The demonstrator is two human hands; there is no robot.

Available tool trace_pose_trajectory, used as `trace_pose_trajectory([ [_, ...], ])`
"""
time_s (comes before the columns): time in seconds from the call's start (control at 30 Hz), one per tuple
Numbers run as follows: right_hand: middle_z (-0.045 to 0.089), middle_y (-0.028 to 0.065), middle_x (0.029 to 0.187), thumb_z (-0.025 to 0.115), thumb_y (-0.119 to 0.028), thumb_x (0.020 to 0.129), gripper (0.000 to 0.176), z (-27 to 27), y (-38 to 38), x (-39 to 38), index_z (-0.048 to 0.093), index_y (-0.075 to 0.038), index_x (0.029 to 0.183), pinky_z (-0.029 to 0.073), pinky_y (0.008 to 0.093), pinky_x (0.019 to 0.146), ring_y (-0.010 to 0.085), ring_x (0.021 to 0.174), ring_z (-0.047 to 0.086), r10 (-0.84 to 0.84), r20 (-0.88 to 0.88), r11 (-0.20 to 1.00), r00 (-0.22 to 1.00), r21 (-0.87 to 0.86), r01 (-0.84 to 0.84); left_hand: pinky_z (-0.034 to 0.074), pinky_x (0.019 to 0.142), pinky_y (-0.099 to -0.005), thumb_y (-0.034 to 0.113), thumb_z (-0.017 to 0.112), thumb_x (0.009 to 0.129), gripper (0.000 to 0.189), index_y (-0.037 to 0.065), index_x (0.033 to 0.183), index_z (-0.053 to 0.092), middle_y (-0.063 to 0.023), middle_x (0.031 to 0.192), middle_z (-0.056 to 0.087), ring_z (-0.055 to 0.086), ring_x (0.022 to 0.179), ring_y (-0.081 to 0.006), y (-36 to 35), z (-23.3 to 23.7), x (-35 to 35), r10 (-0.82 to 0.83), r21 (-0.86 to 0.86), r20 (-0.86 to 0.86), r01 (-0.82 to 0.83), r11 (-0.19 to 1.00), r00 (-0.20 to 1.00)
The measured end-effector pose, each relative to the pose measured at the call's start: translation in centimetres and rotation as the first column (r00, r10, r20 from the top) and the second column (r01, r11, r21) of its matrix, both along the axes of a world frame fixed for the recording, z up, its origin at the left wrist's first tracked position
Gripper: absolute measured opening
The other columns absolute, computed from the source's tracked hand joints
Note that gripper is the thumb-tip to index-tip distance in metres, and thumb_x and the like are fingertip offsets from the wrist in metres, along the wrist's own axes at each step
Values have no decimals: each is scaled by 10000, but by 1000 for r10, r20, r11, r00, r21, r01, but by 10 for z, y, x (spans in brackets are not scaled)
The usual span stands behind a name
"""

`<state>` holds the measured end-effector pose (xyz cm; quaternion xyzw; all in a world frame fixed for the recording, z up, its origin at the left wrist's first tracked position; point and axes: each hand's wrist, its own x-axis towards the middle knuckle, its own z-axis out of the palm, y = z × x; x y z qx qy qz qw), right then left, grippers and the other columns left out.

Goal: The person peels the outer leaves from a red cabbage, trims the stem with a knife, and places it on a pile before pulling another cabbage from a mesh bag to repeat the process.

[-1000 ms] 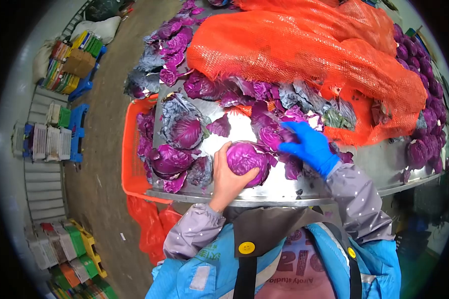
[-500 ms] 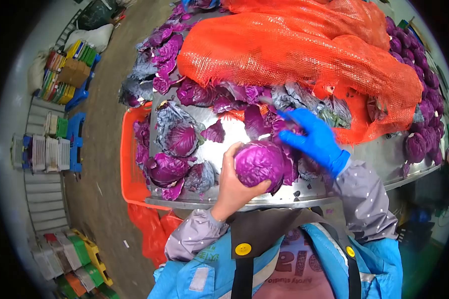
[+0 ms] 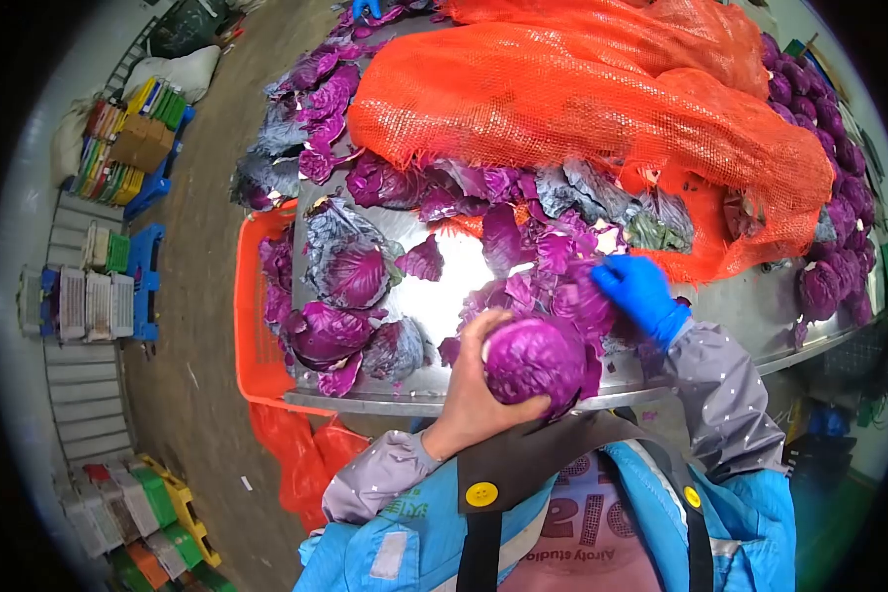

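A purple cabbage (image 3: 535,363) rests in my bare left hand (image 3: 477,393), with the fingers and thumb closed round it. It is held just above the near edge of the metal table (image 3: 444,403). My right hand (image 3: 643,296), in a blue glove, is to the right over a heap of loose purple leaves (image 3: 572,291). Its fingers are curled together at the leaves, and what they hold, if anything, is hidden. Left of the bare hand lie a purple cabbage (image 3: 328,333) and a leafy grey-purple outer piece (image 3: 350,266).
Large orange mesh sacks (image 3: 582,109) cover the table's far side. Many purple cabbages (image 3: 844,212) are piled at right. An orange crate (image 3: 250,306) holding leaves stands at the left edge. A co-worker's blue-gloved hand (image 3: 367,8) shows at the top. Stacked crates (image 3: 99,301) line the left.
My left hand has brought the cabbage slightly down and right, toward my body. My right hand has moved down and right, away from the cabbage, and its spread fingers have curled. More loose leaves are visible.
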<state>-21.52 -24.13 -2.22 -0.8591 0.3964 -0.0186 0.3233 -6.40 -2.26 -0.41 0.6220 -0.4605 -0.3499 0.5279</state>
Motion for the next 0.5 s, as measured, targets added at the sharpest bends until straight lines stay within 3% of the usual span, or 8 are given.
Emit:
trace_pose_trajectory([
  [0.07, 666, 174, 895, 599, -362, 861, 391, -1, -19, -17, 639, -47, 1089, 498, 345, 756, 266, 833, 654, -204, -38, 929, 978, 307, 205, 319, 1042, -375, 210, 818, 577, 952, -15, 1325, 274, -173, 1267, 403, 410, 1216, -285, 0, 1, 7, 151, 51, 17, -151, 987, 988],
  [0.1, 666, 174, 895, 599, -362, 861, 391, 15, -10, -12, 639, -47, 1089, 498, 345, 756, 266, 833, 654, -204, -39, 929, 978, 308, 206, 319, 1037, -374, 190, 811, 579, 946, -16, 1329, 270, -171, 1262, 399, 405, 1215, -285, -3, 6, 8, 199, 57, -29, -197, 979, 980],
  [0.17, 651, 190, 882, 618, -400, 858, 520, 47, 20, 0, 549, -15, 1201, 491, 336, 736, 242, 823, 646, -187, 435, 928, 881, 373, 13, 320, 1035, -374, 182, 807, 583, 938, -16, 1327, 272, -170, 1259, 397, 407, 1208, -285, -6, 5, 11, 230, 42, 4, -230, 972, 973],
  [0.2, 653, 160, 889, 659, -407, 832, 618, 52, 25, 3, 470, -17, 1272, 490, 353, 738, 226, 811, 633, -95, 429, 896, 898, 430, -111, 321, 1032, -374, 175, 803, 586, 930, -16, 1326, 274, -169, 1256, 394, 408, 1202, -285, -9, 4, 12, 266, 18, 38, -267, 964, 963],
  [0.3, 662, 82, 910, 692, -304, 809, 461, 68, 41, 17, 575, -8, 1143, 499, 351, 740, 158, 808, 613, 59, 109, 917, 992, 387, -97, 328, 1025, -377, 166, 795, 594, 922, -2, 1330, 266, -174, 1252, 394, 414, 1187, -275, -12, 9, 11, 283, -47, 134, -279, 959, 950],
  [0.37, 656, 81, 878, 682, -261, 809, 406, 47, 36, 11, 590, -5, 1109, 498, 333, 716, 149, 785, 611, -95, 219, 869, 971, 493, -26, 336, 1019, -375, 157, 788, 601, 916, 9, 1335, 262, -170, 1246, 401, 423, 1178, -265, -11, 11, 12, 310, -71, 131, -303, 950, 942],
  [0.4, 651, 81, 847, 673, -219, 808, 351, 34, 31, 5, 604, -2, 1075, 497, 315, 692, 140, 762, 608, -254, 300, 798, 920, 602, 24, 345, 1011, -370, 145, 767, 624, 889, 23, 1342, 257, -165, 1242, 409, 434, 1168, -255, -9, 12, 13, 342, -25, -49, -343, 939, 939],
  [0.5, 643, 55, 856, 647, -162, 826, 351, 4, -8, -18, 568, -4, 1130, 499, 290, 674, 127, 745, 602, -347, 238, 814, 907, 558, 165, 362, 995, -358, 123, 720, 672, 829, 47, 1352, 252, -153, 1236, 422, 453, 1146, -236, -6, 21, 16, 401, 58, -404, -415, 908, 822],
])
